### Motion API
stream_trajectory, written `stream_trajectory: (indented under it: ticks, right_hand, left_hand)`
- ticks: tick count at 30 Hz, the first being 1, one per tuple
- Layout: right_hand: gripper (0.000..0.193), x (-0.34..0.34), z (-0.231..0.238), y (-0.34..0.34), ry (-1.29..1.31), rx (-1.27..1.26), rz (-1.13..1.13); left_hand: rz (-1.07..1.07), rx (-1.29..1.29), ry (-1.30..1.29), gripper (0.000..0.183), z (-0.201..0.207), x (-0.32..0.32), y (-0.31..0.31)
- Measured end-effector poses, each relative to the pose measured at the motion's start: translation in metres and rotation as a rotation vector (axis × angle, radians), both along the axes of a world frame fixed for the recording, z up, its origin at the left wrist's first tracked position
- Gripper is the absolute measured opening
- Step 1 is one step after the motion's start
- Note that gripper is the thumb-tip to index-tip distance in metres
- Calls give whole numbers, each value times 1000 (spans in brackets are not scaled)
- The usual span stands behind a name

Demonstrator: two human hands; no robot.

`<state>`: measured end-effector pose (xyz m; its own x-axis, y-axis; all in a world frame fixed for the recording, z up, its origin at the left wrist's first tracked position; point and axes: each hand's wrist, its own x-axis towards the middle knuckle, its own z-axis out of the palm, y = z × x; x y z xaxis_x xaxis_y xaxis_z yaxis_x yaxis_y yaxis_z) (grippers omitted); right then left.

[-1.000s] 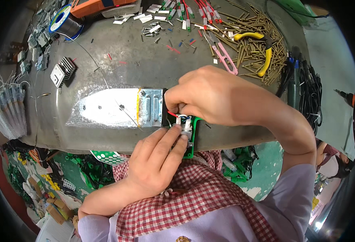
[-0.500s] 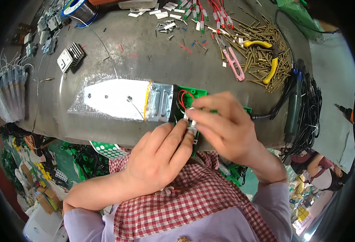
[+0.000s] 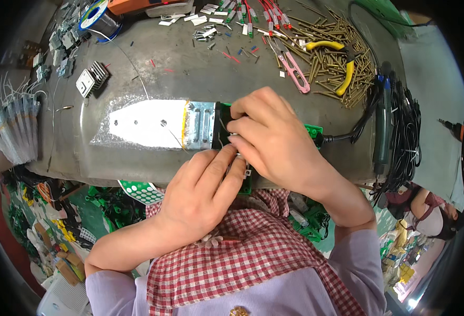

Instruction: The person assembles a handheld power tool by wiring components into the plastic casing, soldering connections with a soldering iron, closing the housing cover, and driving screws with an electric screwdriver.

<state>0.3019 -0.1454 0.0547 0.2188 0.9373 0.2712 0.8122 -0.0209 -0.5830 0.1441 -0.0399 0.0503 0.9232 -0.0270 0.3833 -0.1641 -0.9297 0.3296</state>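
Observation:
On the bench lies a flat device with a white tapered plate [image 3: 147, 124] at its left and a ribbed metal section [image 3: 198, 125] beside it. A green plastic housing [image 3: 314, 129] continues to the right, mostly covered by my hands. My left hand [image 3: 200, 189] rests with bent fingers pressed together at the housing's near side. Over the housing, my right hand [image 3: 274, 139] has thumb and fingers pinched close to the left fingertips. Whatever lies between the fingertips is hidden. A black cable [image 3: 342, 138] leaves the housing's right end.
Long brass-coloured screws [image 3: 324, 68] lie in a heap with yellow-handled pliers [image 3: 349, 68]; pink-handled snips [image 3: 295, 71] are beside them. A solder spool [image 3: 101, 22] and finned heat sink [image 3: 92, 79] sit at the left. Coiled black cables [image 3: 400, 126] fill the right edge.
My right hand has shifted up and left over the housing, now covering the red wire loop seen before. My left hand stays near the housing's near edge. The view has shifted slightly.

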Motion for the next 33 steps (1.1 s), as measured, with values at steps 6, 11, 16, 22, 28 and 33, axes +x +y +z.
stream_trajectory:
  ticks: [6,11,16,22,28,33]
  right_hand:
    - [19,-4,-3,9,152,-21,-186]
    - [21,2,-11,16,112,-57,-261]
    - [17,2,-10,24,182,-198,-301]
    - [9,0,-5,17,99,-83,-210]
    - [12,3,7,-1,-7,-89,-70]
    - [14,13,-4,2,79,-118,-32]
  left_hand:
    - [-23,4,-16,37,-1,1,2]
    - [6,18,5,38,0,0,-1]
    - [37,59,-2,39,-1,-1,-2]
    - [54,34,-15,37,-4,-2,-2]
    - [42,18,-30,37,-4,-3,-2]
    - [27,93,-74,31,-11,-3,0]
